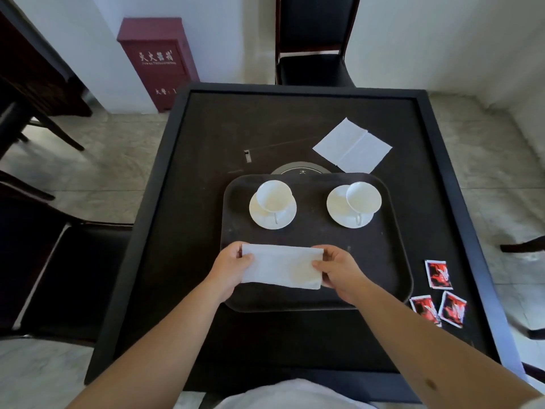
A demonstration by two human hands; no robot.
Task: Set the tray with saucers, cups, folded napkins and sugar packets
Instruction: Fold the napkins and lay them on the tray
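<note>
Head view: folded napkin (pixel 281 270) spans between both grips over the tray (pixel 383 261) near edge. Left hand (pixel 233 265) pinches its left end, right hand (pixel 339 268) its right end; probably just above the surface.

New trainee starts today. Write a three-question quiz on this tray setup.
1. True or false: both cups sit on saucers.
2. How many sugar packets lie off the tray? A) two B) three C) five
3. What do both hands hold?

Key:
1. True: left cup and right cup each sit on a saucer, on the tray.
2. B: three sugar packets.
3. Left hand and right hand hold a folded napkin.
</note>
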